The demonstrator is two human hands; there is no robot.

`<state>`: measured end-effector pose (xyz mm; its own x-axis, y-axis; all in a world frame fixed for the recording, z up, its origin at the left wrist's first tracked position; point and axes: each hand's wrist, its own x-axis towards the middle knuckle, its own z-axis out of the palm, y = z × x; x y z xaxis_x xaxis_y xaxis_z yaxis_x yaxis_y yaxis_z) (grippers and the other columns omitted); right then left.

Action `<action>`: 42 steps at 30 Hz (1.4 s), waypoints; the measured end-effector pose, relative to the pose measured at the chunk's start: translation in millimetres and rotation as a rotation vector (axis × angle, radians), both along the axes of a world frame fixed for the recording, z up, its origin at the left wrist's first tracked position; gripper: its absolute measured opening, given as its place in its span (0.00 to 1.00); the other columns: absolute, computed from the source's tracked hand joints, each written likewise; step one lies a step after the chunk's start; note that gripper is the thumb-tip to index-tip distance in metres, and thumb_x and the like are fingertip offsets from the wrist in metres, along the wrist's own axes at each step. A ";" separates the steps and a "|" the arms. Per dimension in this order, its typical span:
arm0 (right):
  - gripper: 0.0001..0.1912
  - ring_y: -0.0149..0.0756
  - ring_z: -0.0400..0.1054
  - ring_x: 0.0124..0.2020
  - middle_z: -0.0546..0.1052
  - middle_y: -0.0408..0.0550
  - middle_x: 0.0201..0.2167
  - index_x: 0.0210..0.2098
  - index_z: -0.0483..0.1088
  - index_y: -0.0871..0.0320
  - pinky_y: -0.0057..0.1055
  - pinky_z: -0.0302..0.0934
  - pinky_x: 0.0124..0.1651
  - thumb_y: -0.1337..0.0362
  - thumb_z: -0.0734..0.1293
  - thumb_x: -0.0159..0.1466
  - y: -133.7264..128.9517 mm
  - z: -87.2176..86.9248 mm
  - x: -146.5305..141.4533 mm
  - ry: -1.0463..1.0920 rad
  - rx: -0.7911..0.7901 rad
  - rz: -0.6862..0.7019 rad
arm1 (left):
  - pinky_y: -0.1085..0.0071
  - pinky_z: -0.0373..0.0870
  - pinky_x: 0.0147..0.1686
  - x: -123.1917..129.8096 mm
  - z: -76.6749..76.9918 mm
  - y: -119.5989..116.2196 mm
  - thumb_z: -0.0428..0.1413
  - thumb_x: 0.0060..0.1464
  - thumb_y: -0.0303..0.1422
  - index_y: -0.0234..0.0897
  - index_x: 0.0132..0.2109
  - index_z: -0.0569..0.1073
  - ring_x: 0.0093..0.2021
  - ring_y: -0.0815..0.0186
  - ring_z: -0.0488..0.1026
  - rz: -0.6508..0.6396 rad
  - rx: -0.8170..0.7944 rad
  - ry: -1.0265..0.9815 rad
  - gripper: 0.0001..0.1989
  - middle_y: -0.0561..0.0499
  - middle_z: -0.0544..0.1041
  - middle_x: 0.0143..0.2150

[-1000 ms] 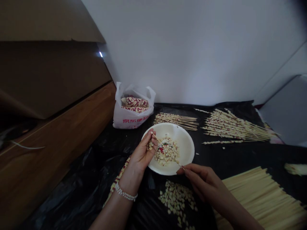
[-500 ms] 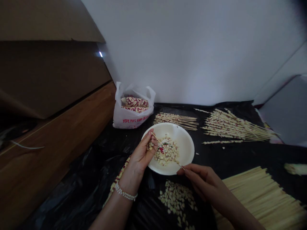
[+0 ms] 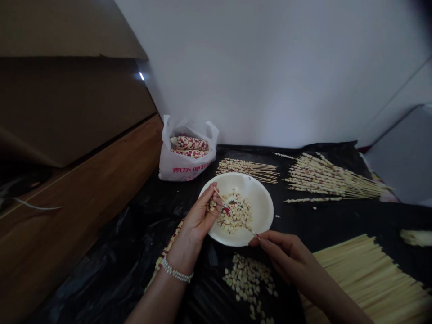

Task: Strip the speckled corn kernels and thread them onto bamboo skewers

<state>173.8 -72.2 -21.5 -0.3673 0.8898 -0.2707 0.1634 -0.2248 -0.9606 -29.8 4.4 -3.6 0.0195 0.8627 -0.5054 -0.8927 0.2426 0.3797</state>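
Note:
A thin bamboo skewer (image 3: 218, 194) pokes out from the closed fingers of my left hand (image 3: 197, 216), above the left side of a white bowl (image 3: 263, 204). Pale kernels also show in that hand's curl. My right hand (image 3: 286, 252) pinches a small reddish-white corn kernel (image 3: 258, 236) at the bowl's near right rim. Whether the skewer runs across to the right fingertips is hard to make out against the loose corn kernels (image 3: 236, 216) in the bowl. A speckled corn cob (image 3: 168, 245) lies partly hidden beneath my left forearm.
Behind the bowl stand a white plastic bag (image 3: 182, 173) of corn cobs and a small pile of kernel-threaded skewers (image 3: 243, 167). A larger threaded pile (image 3: 317, 177) lies right. Bare sticks (image 3: 371, 274) and scattered kernels (image 3: 248, 279) rest nearer, on black plastic sheeting (image 3: 111, 265).
Both hands keep almost the same place and grip. Slightly more of the skewer shows at my left fingertips.

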 end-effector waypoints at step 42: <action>0.21 0.24 0.43 0.14 0.52 0.33 0.12 0.38 0.78 0.58 0.25 0.32 0.17 0.47 0.63 0.64 -1.2 2.6 1.3 0.008 -0.058 -0.022 | 0.83 0.69 0.26 -3.1 -4.4 1.8 0.56 0.56 0.20 0.31 0.43 0.76 0.25 0.76 0.69 0.008 0.014 -0.002 0.09 0.52 0.74 0.29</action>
<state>175.1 -73.4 -18.8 -0.3502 0.8805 -0.3196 0.1502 -0.2840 -0.9470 -32.9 6.2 -8.0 0.0135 0.8699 -0.4930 -0.8953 0.2301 0.3814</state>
